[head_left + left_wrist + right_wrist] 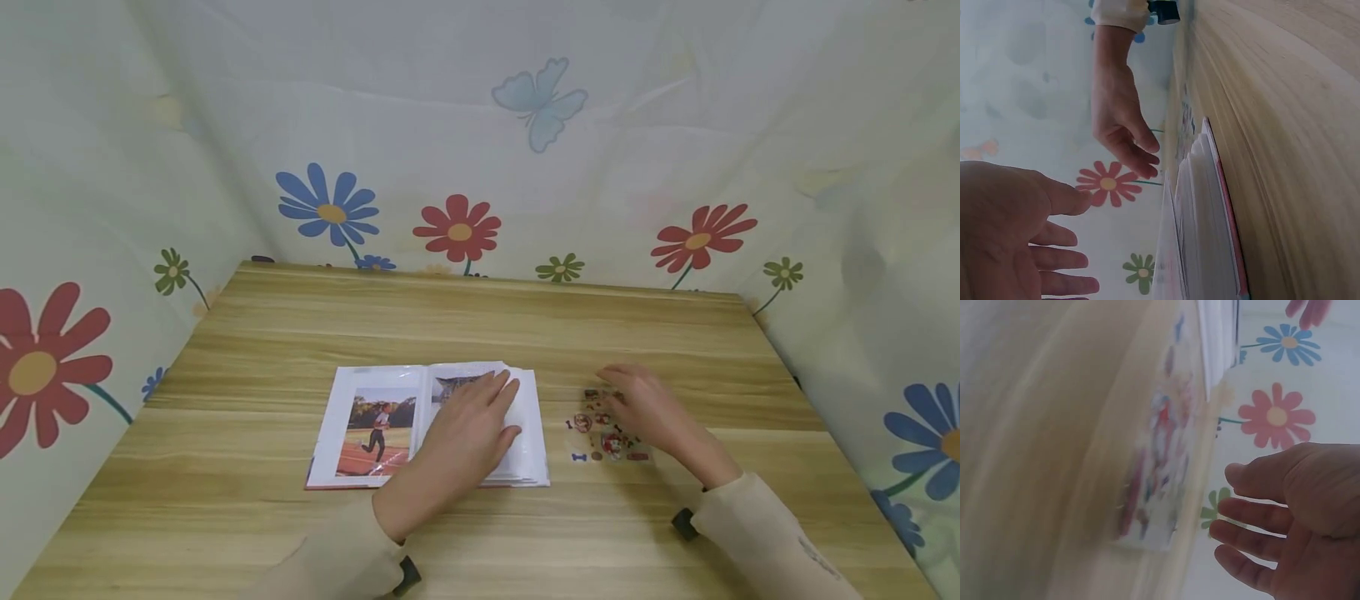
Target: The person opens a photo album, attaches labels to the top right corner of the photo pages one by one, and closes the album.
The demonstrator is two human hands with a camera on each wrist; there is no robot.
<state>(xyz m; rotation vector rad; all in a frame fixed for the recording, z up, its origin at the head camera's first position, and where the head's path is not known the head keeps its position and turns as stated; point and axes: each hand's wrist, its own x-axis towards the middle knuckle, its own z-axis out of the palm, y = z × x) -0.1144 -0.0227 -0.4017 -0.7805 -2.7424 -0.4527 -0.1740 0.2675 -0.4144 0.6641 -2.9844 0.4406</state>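
Observation:
A photo album [324,450] lies open on the wooden table, a picture of a runner [378,433] on its left page. My left hand [468,425] is over the right page, fingers extended, partly covering another photo. The left wrist view shows that hand [1016,231] above the album's stacked pages [1200,206], holding nothing. To the right of the album lies a clear sticker sheet [597,446] with small red and blue designs. Above its far right part hovers my right hand [652,408], partly hiding it. In the right wrist view this hand [1297,519] has loosely bent fingers and holds nothing.
The wooden table [480,321] ends at a white curtain [420,125] printed with flowers and a butterfly, which hangs behind it and on both sides. A dark wrist strap piece [407,575] shows below my left sleeve, with another [684,524] by the right sleeve.

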